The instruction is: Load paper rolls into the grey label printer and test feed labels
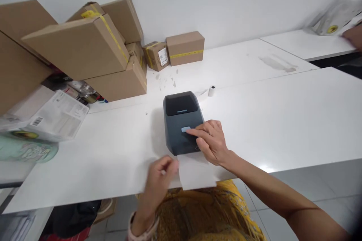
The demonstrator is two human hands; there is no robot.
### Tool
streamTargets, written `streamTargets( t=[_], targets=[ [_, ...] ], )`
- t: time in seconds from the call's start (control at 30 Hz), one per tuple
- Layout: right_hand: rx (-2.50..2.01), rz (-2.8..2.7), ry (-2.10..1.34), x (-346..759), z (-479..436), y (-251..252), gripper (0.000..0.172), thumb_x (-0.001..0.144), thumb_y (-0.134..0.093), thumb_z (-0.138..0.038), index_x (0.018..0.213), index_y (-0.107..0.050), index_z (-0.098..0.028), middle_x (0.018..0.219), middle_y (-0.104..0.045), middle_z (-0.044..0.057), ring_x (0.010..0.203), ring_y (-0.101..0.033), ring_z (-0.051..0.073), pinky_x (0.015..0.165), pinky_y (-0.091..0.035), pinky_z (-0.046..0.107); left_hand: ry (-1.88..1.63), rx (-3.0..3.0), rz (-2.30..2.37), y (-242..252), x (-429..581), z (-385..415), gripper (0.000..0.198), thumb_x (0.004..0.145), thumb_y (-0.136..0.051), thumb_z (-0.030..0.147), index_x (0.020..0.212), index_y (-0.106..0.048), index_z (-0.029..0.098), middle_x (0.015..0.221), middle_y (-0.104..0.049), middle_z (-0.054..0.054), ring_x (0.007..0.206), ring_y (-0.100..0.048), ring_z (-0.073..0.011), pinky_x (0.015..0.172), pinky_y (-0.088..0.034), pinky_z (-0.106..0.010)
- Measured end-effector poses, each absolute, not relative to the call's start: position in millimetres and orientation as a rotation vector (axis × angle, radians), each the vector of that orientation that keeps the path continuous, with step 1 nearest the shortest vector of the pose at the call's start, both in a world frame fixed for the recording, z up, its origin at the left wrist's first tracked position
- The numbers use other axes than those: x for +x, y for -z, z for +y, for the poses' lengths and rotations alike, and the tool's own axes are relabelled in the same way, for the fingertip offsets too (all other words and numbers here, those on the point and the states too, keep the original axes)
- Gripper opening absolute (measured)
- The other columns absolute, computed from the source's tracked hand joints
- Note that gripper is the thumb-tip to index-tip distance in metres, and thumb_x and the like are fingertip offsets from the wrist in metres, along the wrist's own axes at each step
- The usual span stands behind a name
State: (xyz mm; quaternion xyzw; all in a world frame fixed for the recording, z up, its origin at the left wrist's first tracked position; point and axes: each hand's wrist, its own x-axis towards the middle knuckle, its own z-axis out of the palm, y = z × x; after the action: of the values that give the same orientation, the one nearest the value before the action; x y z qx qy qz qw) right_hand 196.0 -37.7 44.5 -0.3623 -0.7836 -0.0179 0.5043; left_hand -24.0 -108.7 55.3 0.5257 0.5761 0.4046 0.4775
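Note:
A dark grey label printer (181, 120) stands on the white table near its front edge, with a light blue button (186, 129) on its top. My right hand (212, 141) rests over the printer's right side, its index finger stretched onto the button and the other fingers loosely bent. A blank white paper label (195, 171) comes out of the printer's front and hangs past the table edge. Beside the label's upper left edge is my left hand (161, 177), slightly blurred, thumb and index curled together. Whether it grips the paper cannot be made out.
A small white paper roll (211, 90) stands behind the printer. Several cardboard boxes (85, 45) are stacked at the back left, near a white printed carton (59, 113) and a green bottle-like package (28, 150). A blurred person's hand (353, 37) shows at far right.

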Motion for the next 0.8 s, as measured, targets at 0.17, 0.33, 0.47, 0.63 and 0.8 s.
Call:
streamTargets(
  t=[0.17, 0.33, 0.47, 0.63, 0.8],
  targets=[
    [-0.949, -2.156, 0.214, 194.3, -32.9, -68.0, 0.03, 0.109, -0.049, -0.039, 0.109, -0.075, -0.024, 0.109, -0.077, 0.005, 0.097, -0.063, 0.022, 0.095, -0.04, 0.046, -1.456, 1.532, 1.504, -101.9, -50.6, -48.1, 0.032, 0.091, -0.062, 0.03, 0.061, -0.065, 0.022, 0.057, -0.059, 0.001, 0.058, -0.055, -0.0142, 0.057, -0.047, -0.027],
    [-0.96, -2.264, 0.072, 191.1, -19.6, -76.5, 0.032, 0.111, -0.048, -0.04, 0.092, -0.07, -0.026, 0.126, -0.078, 0.003, 0.136, -0.058, 0.028, 0.125, -0.023, 0.055, -1.494, 1.484, 1.432, -86.0, -40.9, 12.4, 0.025, 0.094, -0.063, 0.039, 0.08, -0.07, 0.02, 0.08, -0.072, -0.002, 0.07, -0.062, -0.0127, 0.063, -0.051, -0.024],
    [-1.076, -2.206, -0.297, 198.3, -21.0, -71.8, 0.039, 0.112, -0.04, -0.043, 0.098, -0.073, -0.027, 0.149, -0.068, 0.002, 0.158, -0.039, 0.032, 0.132, -0.01, 0.066, -1.431, 1.335, 1.403, -49.8, -37.6, 22.4, 0.027, 0.093, -0.066, 0.045, 0.106, -0.072, 0.022, 0.116, -0.074, -0.007, 0.101, -0.069, -0.0187, 0.08, -0.057, -0.029],
    [-1.111, -1.894, -0.544, 218.3, -40.2, -37.7, 0.046, 0.11, -0.037, -0.058, 0.139, -0.065, -0.038, 0.176, -0.034, 0.0, 0.166, -0.023, 0.032, 0.131, -0.027, 0.064, -1.209, 1.023, 1.245, -12.9, -41.4, 6.2, 0.048, 0.091, -0.068, 0.057, 0.128, -0.069, 0.026, 0.142, -0.069, -0.009, 0.132, -0.064, -0.0283, 0.105, -0.055, -0.042],
    [-1.205, -1.629, -0.707, 223.3, -46.6, -13.2, 0.057, 0.107, -0.031, -0.068, 0.159, -0.043, -0.047, 0.178, -0.028, -0.003, 0.165, -0.027, 0.03, 0.133, -0.028, 0.062, -1.109, 1.003, 0.998, -4.1, -46.1, -3.0, 0.058, 0.088, -0.073, 0.06, 0.138, -0.066, 0.031, 0.159, -0.06, -0.002, 0.153, -0.048, -0.031, 0.126, -0.04, -0.047]
  ],
)
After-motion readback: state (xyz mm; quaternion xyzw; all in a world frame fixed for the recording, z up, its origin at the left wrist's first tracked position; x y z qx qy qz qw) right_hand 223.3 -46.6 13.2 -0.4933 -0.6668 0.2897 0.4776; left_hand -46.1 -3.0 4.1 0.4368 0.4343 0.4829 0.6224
